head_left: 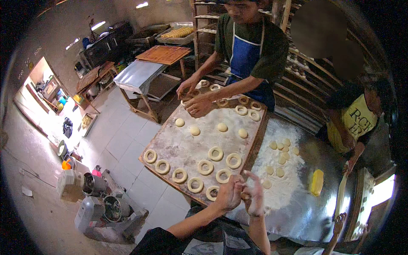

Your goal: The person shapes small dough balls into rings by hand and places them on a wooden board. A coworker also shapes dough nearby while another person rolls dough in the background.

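My left hand (229, 194) is closed in a fist above the near edge of a floured wooden board (180, 142). Whatever its fingers hold, if anything, is hidden. Close beside it, my right hand (255, 195) is raised with its fingers apart and flour on the skin. Just left of my hands, dough rings (195, 185) lie in rows along the board's near side. Several round dough pieces (222, 127) rest across its middle. At the far edge, a co-worker's two hands (197, 105) work among more dough rings (241, 110).
On the right stands a dark metal table (293, 216) with spread flour, small flat dough pieces (281, 160) and a yellow block (316, 182). Another person (355, 114) holds a long pale strip (341, 193) there. A mixer (110, 208) is at lower left; racks (293, 91) stand behind.
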A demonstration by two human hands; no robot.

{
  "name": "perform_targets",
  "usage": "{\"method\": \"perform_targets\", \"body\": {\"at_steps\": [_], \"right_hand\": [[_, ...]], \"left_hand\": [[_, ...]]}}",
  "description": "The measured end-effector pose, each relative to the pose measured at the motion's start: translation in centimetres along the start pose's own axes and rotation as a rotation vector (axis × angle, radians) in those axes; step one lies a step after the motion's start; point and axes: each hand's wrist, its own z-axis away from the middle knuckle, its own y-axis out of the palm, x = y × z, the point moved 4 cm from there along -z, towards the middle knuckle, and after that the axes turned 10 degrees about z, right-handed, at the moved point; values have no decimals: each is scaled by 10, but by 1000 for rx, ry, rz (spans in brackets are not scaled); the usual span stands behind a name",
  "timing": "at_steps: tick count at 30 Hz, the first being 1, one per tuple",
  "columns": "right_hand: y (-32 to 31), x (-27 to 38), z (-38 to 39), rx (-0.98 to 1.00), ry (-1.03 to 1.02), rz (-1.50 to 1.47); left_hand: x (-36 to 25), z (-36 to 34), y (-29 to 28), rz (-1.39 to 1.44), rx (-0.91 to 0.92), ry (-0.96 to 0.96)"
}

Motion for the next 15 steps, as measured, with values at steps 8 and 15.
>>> {"method": "perform_targets", "body": {"at_steps": [8,15], "right_hand": [[71,-13,-36,12,15,-207],[123,-33,-76,17,72,-22]], "left_hand": [[15,-18,-78,-83,-30,-50],[22,-38,-136,-126,-15,12]]}}
